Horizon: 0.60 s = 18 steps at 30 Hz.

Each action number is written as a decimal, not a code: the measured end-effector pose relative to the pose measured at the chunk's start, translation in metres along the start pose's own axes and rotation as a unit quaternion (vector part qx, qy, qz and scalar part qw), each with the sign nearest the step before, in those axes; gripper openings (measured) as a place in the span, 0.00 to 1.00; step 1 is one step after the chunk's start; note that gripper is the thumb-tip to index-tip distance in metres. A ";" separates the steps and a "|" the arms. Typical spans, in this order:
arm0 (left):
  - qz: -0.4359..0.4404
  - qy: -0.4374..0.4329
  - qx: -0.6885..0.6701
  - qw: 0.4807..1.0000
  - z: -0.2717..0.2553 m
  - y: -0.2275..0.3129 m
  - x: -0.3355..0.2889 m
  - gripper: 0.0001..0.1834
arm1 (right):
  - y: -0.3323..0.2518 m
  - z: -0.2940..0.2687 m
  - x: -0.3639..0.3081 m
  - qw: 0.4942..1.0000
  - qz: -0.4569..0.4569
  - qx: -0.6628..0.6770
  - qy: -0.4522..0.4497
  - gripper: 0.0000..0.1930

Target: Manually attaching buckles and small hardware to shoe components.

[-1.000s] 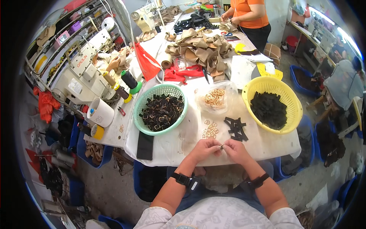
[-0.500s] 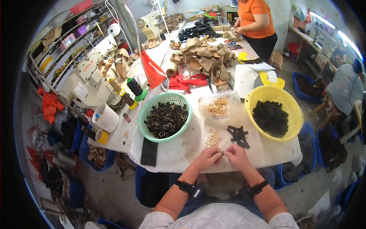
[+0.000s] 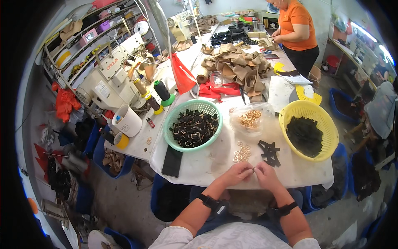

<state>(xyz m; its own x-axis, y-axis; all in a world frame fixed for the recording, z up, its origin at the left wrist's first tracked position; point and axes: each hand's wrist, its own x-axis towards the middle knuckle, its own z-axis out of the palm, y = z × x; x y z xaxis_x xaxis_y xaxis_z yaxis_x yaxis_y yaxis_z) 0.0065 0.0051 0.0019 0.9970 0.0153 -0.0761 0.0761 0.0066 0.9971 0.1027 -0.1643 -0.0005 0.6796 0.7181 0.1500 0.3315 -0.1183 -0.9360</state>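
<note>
My left hand (image 3: 238,173) and my right hand (image 3: 266,174) meet at the table's front edge, fingertips pinched together. Between them is something small and dark, too hidden to name. Just beyond my left hand lie loose gold metal buckles (image 3: 242,152). Several black strap pieces (image 3: 270,152) lie beyond my right hand. A clear plastic bag (image 3: 250,119) of gold buckles sits farther back. On the left, a green basket (image 3: 168,132) holds black straps with gold buckles on them. The yellow basket (image 3: 335,137) on the right contains plain black strap pieces.
A black phone (image 3: 171,162) lies left of my hands. Brown fabric pieces (image 3: 238,64) are heaped farther back. A sewing machine (image 3: 108,85), thread spools (image 3: 162,90) and a white bin (image 3: 127,121) stand left. A person in orange (image 3: 296,23) stands at the far side. Blue tubs (image 3: 338,176) are on the floor.
The whole view has shifted, so the table and its things appear farther right. My hands stay pinched together at the table edge. The person in orange has head and hands slightly more in view.
</note>
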 end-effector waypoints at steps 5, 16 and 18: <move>-0.018 -0.015 0.036 0.999 -0.001 0.004 0.001 0.08 | -0.013 -0.007 0.000 0.998 0.029 0.025 -0.042 0.06; -0.056 -0.084 0.106 0.989 -0.006 0.003 0.008 0.12 | -0.019 -0.014 0.004 0.989 0.083 0.091 -0.083 0.05; -0.055 -0.082 0.101 0.990 -0.006 0.000 0.009 0.12 | -0.017 -0.013 0.003 0.984 0.108 0.118 -0.084 0.05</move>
<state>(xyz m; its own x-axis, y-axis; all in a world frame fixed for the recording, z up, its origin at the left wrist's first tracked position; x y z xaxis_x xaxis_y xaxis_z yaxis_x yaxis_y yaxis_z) 0.0151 0.0116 0.0009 0.9704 -0.1368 -0.1991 0.1696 -0.2012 0.9648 0.1080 -0.1688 0.0198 0.5928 0.7995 -0.0965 0.0174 -0.1325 -0.9910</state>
